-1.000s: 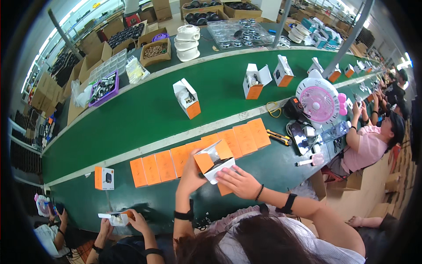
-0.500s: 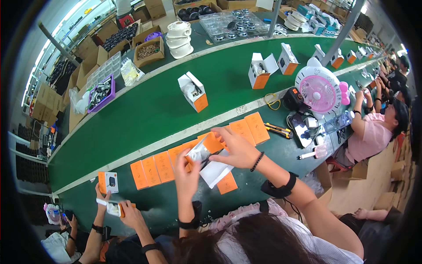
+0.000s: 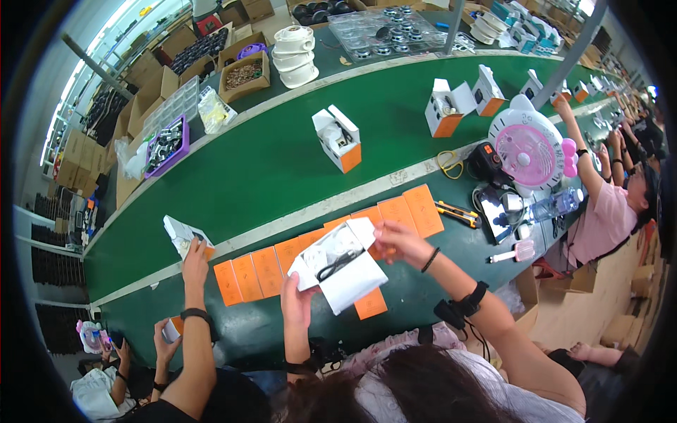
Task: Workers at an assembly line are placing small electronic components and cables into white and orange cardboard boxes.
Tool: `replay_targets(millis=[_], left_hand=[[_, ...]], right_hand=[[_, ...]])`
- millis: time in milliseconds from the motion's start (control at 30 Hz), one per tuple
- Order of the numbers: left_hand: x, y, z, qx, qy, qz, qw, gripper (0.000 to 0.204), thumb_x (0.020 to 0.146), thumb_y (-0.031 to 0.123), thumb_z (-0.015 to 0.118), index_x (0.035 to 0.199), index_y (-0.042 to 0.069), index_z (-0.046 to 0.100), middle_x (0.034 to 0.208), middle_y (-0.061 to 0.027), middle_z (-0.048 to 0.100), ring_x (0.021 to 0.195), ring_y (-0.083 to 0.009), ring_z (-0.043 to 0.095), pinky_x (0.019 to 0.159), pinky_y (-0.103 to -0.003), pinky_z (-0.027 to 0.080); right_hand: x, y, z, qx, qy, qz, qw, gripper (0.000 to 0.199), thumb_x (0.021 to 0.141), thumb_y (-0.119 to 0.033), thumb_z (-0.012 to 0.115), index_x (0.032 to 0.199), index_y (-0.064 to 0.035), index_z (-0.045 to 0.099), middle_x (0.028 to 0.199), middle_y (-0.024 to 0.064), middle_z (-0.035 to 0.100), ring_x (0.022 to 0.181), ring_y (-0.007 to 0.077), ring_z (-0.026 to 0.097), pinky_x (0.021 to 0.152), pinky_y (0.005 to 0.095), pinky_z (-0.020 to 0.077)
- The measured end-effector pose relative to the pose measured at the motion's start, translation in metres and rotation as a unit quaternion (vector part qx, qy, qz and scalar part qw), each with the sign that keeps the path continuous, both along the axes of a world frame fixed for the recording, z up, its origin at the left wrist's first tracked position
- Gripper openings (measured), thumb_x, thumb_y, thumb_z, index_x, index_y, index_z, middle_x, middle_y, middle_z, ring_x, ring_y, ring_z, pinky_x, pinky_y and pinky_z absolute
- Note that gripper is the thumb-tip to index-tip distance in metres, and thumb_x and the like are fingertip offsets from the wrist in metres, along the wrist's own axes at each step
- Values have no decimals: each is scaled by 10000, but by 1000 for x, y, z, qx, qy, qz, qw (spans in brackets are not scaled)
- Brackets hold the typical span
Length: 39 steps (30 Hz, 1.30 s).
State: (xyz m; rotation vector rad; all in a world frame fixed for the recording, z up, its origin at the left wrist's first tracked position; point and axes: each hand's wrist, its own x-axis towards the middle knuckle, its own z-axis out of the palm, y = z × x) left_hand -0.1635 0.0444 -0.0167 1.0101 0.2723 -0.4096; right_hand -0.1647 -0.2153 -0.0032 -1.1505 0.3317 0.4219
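Note:
An open white box (image 3: pixel 356 277) with its flaps spread is tilted between my hands, above a row of orange boxes (image 3: pixel 270 272). Inside lie a black coiled cable (image 3: pixel 338 266) and something white that I cannot make out fully. My left hand (image 3: pixel 296 302) grips the left end of the box from below. At the far right corner, the fingers of my right hand (image 3: pixel 400 243) are curled against the upper flap and pinch its edge. A single orange box (image 3: pixel 371 304) lies just below the held one.
Open boxes (image 3: pixel 337 139) stand on the green conveyor belt (image 3: pixel 254 183). A co-worker's hand (image 3: pixel 195 264) holds another box at the left. To the right are yellow scissors (image 3: pixel 450 165), a yellow cutter knife (image 3: pixel 458 213), a pink-and-white fan (image 3: pixel 523 156) and a water bottle (image 3: pixel 557 204).
The box in my hands has turned, so its open top and the black cable show. My right hand has moved to its flap. A co-worker's hand has carried a box to the belt.

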Motion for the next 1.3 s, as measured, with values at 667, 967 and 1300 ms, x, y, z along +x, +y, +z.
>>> replay_targets(millis=[667, 967, 1300], left_hand=[[218, -47, -96, -107, 79, 38, 990, 185, 898, 167, 496, 1034, 42, 494, 989, -110, 555, 911, -219, 512, 793, -339, 444], [113, -30, -18, 417, -319, -26, 851, 187, 858, 199, 562, 836, 15, 536, 729, -20, 504, 655, -127, 466, 574, -270, 392], [-110, -12, -88, 118, 46, -127, 984, 366, 853, 179, 594, 1128, -13, 448, 1065, -112, 536, 949, -179, 530, 821, -318, 444]], right_hand=[[-101, 42, -14, -507, -211, 182, 816, 583, 686, -410, 692, 1041, -32, 427, 962, 145, 517, 862, 335, 565, 697, 400, 479], [-87, 30, -88, -334, 50, 140, 931, 872, 729, -599, 595, 1231, 73, 356, 1051, 224, 562, 954, 301, 574, 823, 352, 454], [-62, 17, -67, -14, 126, 217, 968, 709, 797, -438, 627, 1297, -5, 373, 1171, 115, 536, 1040, 201, 546, 873, 340, 452]])
